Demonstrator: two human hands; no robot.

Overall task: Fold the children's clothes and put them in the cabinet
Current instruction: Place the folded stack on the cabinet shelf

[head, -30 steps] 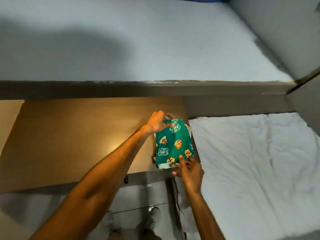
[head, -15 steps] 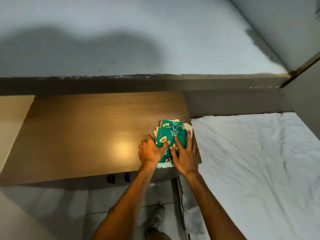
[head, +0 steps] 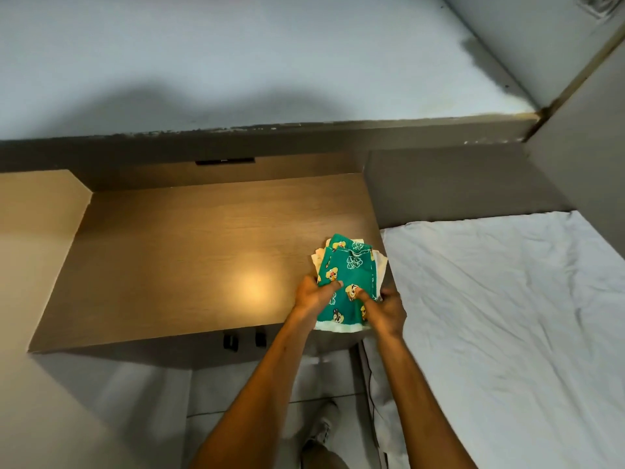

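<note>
A folded green children's garment (head: 351, 275) with cartoon chipmunk prints lies on top of a small stack of pale folded clothes (head: 380, 264), at the right front corner of a wooden desk top (head: 189, 252). My left hand (head: 313, 294) grips the stack's left side, thumb on the green cloth. My right hand (head: 389, 308) grips its right front side, thumb pressed on the print. The stack's near edge juts past the desk's front edge.
A bed with a white wrinkled sheet (head: 507, 316) lies directly right of the desk. A grey ledge (head: 270, 137) and pale wall run behind. A lamp's bright reflection (head: 252, 287) shows on the desk. Tiled floor and my shoe (head: 321, 431) are below.
The green garment was laid down on the stack and pressed flat by both hands. Now both hands have shifted to the stack's sides and grip it, its near edge drawn over the desk's front.
</note>
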